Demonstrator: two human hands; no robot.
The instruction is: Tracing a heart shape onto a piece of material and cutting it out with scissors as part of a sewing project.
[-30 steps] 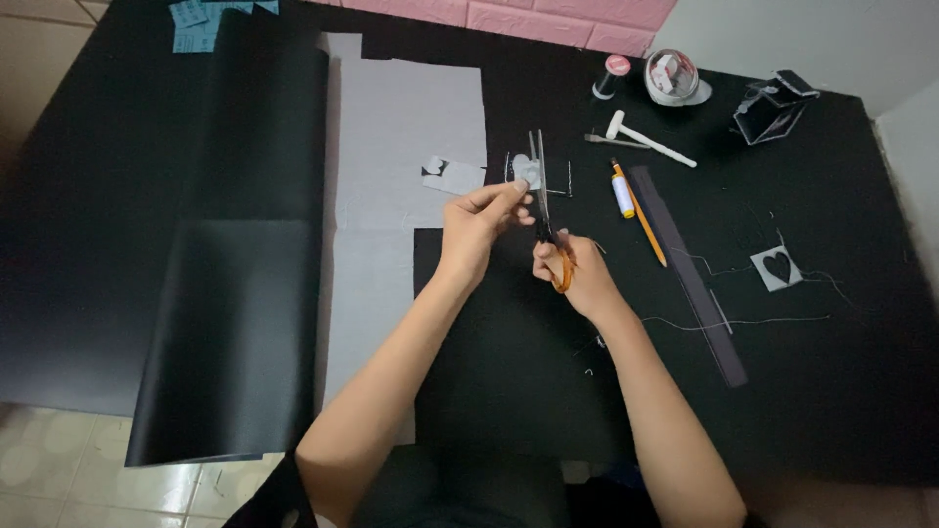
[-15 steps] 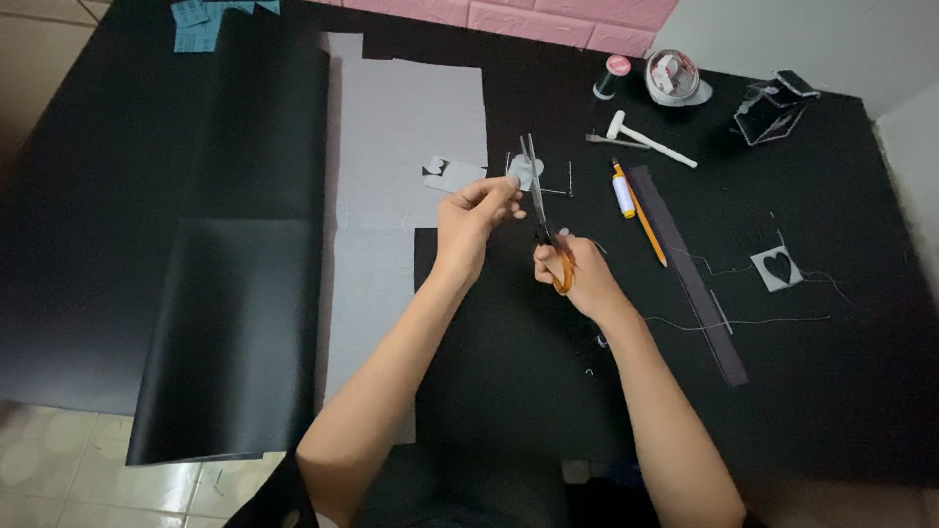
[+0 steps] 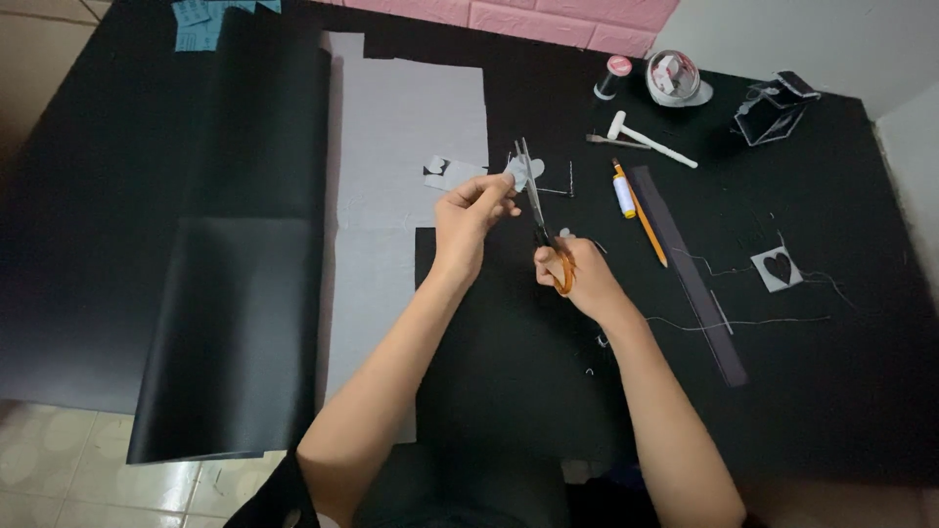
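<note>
Orange-handled scissors [image 3: 548, 235]; grey, perhaps pale-blue, paper piece [image 3: 521, 172]; black table [image 3: 841, 391].

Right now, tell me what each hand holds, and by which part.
Right hand: scissors, by the orange handles. Left hand: small grey cutout, pinched at its edge.

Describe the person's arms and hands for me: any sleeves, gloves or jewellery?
Both forearms are bare to the elbow, with no sleeves showing. The left hand and right hand wear no gloves. I can make out no rings, watch or bracelets, though fine detail is too small to be sure.

A blue, seemingly printed paper slip [image 3: 210, 15] lies at the table's far-left edge.
</note>
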